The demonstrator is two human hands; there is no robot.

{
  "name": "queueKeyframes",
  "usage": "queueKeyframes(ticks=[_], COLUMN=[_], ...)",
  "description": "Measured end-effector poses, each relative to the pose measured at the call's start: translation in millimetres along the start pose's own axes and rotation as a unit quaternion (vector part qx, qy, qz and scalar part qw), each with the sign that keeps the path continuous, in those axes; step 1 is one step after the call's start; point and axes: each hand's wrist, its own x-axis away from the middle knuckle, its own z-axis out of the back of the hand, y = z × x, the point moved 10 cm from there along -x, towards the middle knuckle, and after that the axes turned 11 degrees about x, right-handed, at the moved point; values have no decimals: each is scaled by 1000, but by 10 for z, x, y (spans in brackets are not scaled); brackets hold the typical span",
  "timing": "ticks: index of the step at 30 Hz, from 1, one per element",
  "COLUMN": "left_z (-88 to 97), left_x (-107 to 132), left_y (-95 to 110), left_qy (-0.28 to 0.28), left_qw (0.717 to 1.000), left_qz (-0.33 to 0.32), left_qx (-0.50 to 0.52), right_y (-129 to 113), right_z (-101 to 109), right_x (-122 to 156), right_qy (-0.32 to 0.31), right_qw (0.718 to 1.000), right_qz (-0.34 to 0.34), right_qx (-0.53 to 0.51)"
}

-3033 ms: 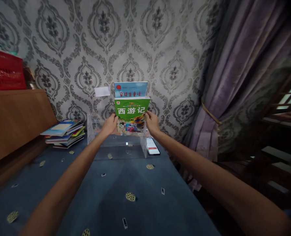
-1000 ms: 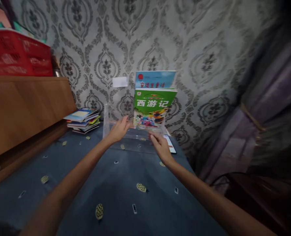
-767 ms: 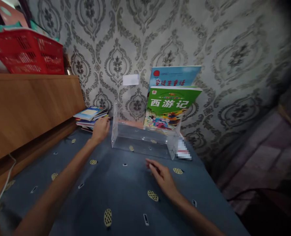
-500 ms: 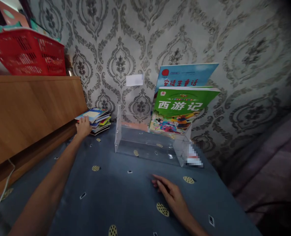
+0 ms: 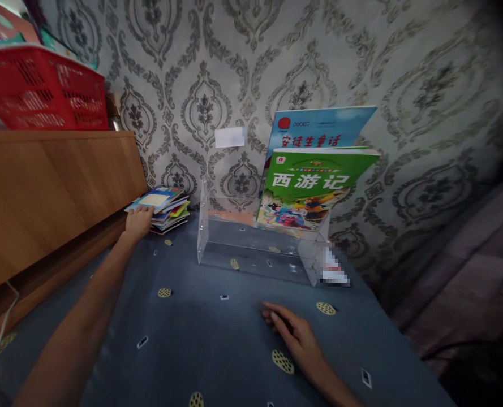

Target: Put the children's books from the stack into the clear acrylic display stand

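At the far left of the blue cloth, my left hand reaches a stack of thin books. Its fingers close over the near edge of the top book, which has a light blue cover; the thumb is hidden. My right hand lies on the cloth at lower right, loosely bent, fingers partly apart and holding nothing. Beyond it stands a clear acrylic book rack. In the rack's right part, a green book leans upright in front of a blue book.
A wooden cabinet borders the left side, with a red plastic basket on top. A white cable hangs below it. Patterned wallpaper is behind, with a white label above the rack. A blurred-out item lies right of the rack.
My left hand has drawn slightly down and toward me at the top book's near edge, and that book has shifted a little. The view moved slightly; my right hand stays in place.
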Motion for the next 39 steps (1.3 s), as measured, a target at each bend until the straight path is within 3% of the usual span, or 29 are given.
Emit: queueKeyframes(ticks=[8,13,18,22,24,27,33,35,39], left_z=[166,166,211,256,251,111,-491,-671,-918], left_x=[463,857,1453,2009,2137,2004,1431,1327,1269], left_y=[324,470,701,1002,1040,789,9,-118,-181], left_qy=[24,6,-34,-88,-111,-126,-138,-135,-138], left_qw=[996,996,994,976,964,971,980,977,972], left_qz=[-64,-76,-100,-184,-204,-143,51,85,96], left_qx=[-52,-42,0,82,131,146,132,145,163], right_y=[-3,-87,-110,-82,-68,-60,-102,-104,-123], right_z=[-20,-3,-6,-32,-36,-28,-46,-49,-52], right_x=[-8,9,-1,-5,0,8,3,-1,1], right_qy=[-4,-13,-8,-9,-10,-6,-16,-15,-17], right_qw=[1000,1000,1000,1000,1000,1000,999,999,999], right_qz=[11,16,22,27,25,20,34,32,31], right_qx=[11,14,9,0,1,3,2,2,7])
